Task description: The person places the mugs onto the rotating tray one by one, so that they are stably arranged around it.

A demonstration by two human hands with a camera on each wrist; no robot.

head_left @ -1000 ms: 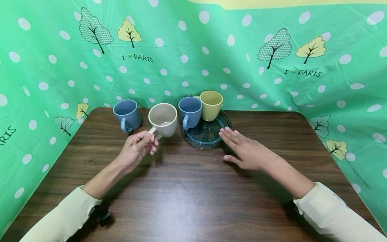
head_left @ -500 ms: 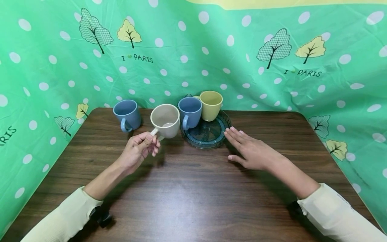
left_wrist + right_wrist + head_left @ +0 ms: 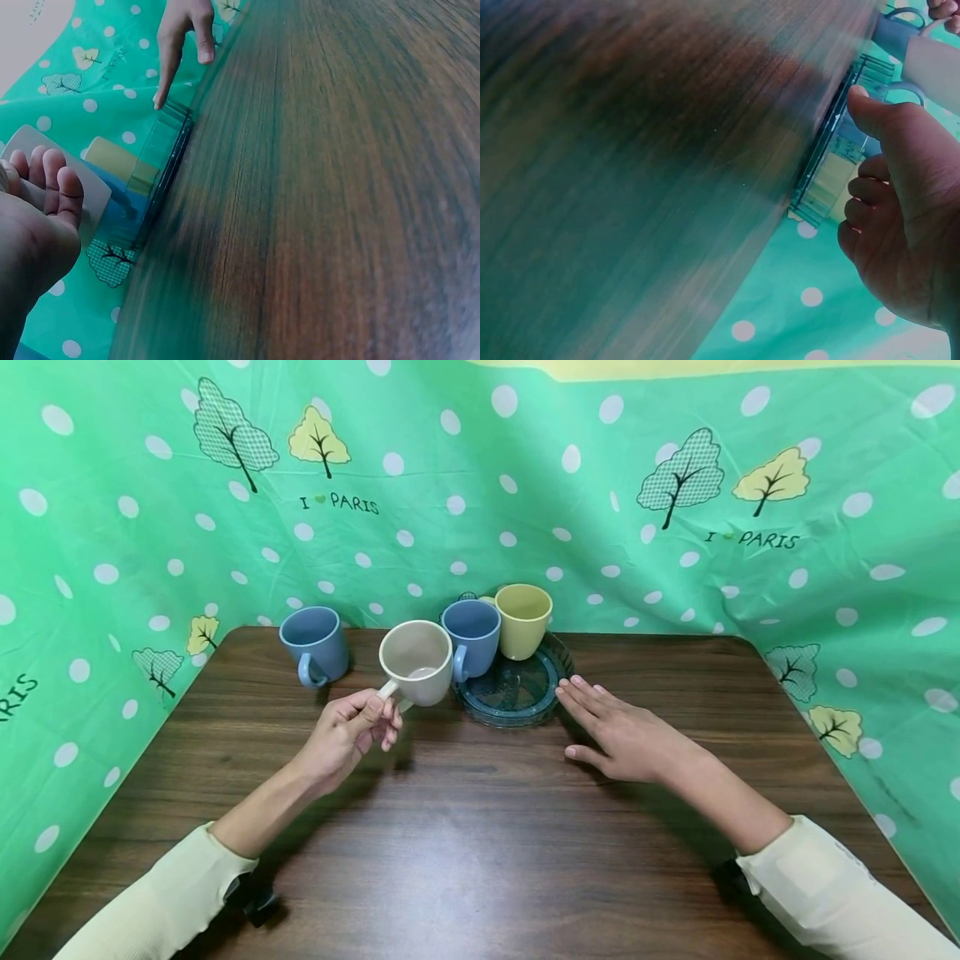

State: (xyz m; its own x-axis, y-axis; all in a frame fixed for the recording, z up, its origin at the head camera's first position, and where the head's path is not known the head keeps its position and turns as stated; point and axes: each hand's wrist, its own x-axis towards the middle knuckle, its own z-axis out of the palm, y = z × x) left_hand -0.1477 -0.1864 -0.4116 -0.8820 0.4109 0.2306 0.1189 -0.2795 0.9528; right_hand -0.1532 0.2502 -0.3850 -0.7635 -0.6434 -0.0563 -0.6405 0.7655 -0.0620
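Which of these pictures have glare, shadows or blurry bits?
Head view: largely crisp, with a pale glare patch on the table and a soft shadow below the left hand; left wrist view: table grain blurry towards the right edge; right wrist view: table blurry at upper left, the right hand dimly lit.

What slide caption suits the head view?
Left hand holding a cream mug by its handle, right hand beside a round see-through dish that bears a blue mug and a yellow mug.
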